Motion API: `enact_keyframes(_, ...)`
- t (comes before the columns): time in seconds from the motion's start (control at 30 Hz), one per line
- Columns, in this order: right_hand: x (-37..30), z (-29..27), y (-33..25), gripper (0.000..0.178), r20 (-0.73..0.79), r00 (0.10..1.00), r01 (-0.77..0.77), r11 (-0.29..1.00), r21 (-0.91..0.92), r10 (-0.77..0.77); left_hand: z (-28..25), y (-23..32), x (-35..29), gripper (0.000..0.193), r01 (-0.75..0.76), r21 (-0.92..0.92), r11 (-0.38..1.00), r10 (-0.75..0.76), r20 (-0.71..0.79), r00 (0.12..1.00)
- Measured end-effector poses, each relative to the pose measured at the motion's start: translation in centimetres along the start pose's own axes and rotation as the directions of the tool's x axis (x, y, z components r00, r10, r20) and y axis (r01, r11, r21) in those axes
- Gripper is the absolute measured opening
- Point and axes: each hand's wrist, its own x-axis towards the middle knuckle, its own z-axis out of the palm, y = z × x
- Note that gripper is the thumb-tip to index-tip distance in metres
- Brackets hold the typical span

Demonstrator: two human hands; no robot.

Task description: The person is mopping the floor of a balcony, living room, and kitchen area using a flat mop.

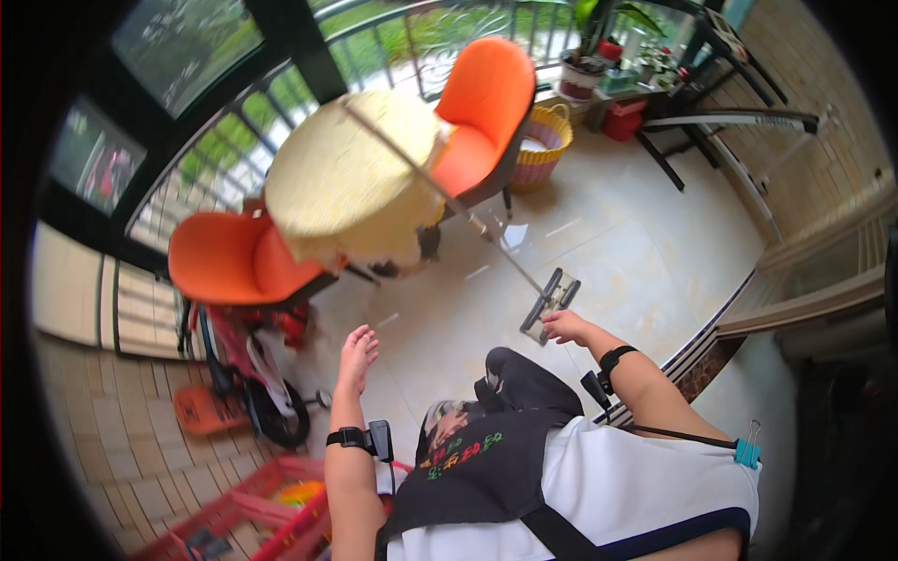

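Flat mop (550, 306) on the floor, and two bare hands held out.

The mop's flat head lies on the shiny tile floor (645, 234), and its long pole slants up over the yellow-covered round table (323, 164). The left arm reaches straight ahead; the left hand (357, 352) is open and empty, fingers pointing up and a bit apart. The right arm slants in toward the middle; the right hand (566, 327) looks loose and empty, fingers a little bent and pointing left. It shows right by the mop's head, but I cannot tell how close.
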Motion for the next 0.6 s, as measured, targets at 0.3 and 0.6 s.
enact_keyframes(0.3, 2.0, -5.1, -5.8, 0.033, -0.071, 0.988, 0.152, 0.953, 0.262, -0.139, 10.1, 20.3, 14.8, 0.043, -0.194, 0.009, 0.981, 0.192, 0.104, 0.976)
enact_keyframes(0.6, -2.5, -0.5, 2.1, 0.03, -0.504, 0.815, 0.108, 0.781, 0.615, 0.285, 14.1, 28.8, 33.3, 0.08, -0.296, -0.289, 0.91, 0.332, 0.082, 0.94)
